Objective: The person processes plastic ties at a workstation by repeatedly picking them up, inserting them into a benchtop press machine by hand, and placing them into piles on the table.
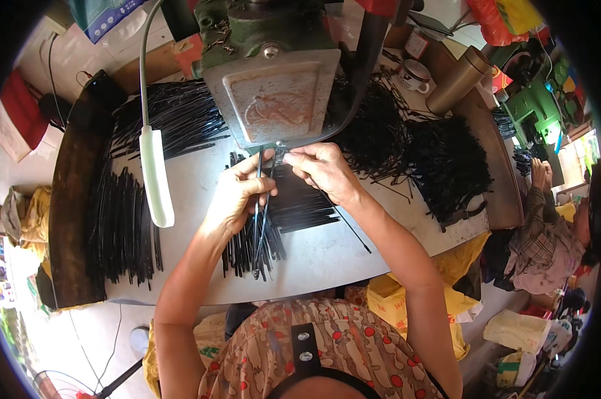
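Note:
My left hand (237,196) is closed on a couple of thin black strips (259,219) that hang down toward me. My right hand (328,174) pinches another narrow black strip (347,225), whose tail slants down to the right. Both sets of fingertips meet just under the front of a green machine (270,93) with a worn metal cover plate. The upper strip ends and the machine's working point are partly hidden by my fingers. Below my hands, a loose pile of strips (237,256) and a neater row of strips (307,216) lie on the white tabletop (191,249).
Black strip bundles lie at the left (124,229), the upper left (174,113) and the right (447,166). A white lamp (155,179) hangs on a flexible neck left of the machine. Back right stand a mug (415,75) and a metal flask (459,81). Another person (546,249) sits far right.

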A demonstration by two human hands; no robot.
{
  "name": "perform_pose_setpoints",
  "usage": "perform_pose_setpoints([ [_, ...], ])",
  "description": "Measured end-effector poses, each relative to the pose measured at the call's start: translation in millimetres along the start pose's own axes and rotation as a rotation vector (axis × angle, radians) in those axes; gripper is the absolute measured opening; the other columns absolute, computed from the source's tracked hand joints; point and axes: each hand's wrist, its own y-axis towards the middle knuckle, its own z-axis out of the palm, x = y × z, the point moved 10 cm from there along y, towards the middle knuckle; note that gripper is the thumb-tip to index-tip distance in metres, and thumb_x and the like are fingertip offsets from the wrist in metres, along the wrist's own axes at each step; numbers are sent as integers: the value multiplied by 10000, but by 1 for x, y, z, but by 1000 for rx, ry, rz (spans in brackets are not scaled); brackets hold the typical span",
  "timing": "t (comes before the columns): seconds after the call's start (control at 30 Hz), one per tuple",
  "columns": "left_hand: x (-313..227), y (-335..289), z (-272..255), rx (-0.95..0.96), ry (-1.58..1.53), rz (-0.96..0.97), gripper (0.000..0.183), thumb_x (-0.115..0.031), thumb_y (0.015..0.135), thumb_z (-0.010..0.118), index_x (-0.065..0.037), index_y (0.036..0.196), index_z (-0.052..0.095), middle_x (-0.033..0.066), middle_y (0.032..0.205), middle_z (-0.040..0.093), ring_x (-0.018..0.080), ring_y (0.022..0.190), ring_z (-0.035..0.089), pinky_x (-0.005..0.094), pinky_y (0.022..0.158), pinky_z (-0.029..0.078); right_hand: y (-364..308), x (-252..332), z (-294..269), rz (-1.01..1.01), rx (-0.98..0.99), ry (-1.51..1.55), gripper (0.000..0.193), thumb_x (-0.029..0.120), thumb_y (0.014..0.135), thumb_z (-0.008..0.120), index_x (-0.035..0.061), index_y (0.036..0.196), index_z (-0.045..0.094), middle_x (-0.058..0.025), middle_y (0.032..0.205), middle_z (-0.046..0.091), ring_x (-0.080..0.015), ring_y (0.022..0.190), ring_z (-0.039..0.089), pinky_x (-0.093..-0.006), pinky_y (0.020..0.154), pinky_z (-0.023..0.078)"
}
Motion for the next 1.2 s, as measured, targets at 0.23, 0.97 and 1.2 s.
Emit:
perform_pose_setpoints([
  [0.23,-2,3,3,5,4,22,548,1,677,602,20,1196,428,51,628,565,66,453,473,153,354,297,2,-3,1,18,10,17,168,163,829,553,20,747,584,45,563,443,-5,467,352,-154,390,251],
  [0.97,1,-2,-5,-53,97,98,178,-67,759,614,-65,829,451,66,639,577,67,462,460,166,377,288,-12,-10,9,93,35,117,182,148,841,535,-25,787,549,-13,606,486,-22,435,397,-156,347,291],
  [1.2,-2,4,-1,-84,-47,171,218,-11,735,628,-56,822,433,76,623,548,76,449,436,168,386,279,-6,-8,11,54,-22,168,179,131,842,522,-8,729,531,-15,596,490,-24,428,411,-156,340,297],
])
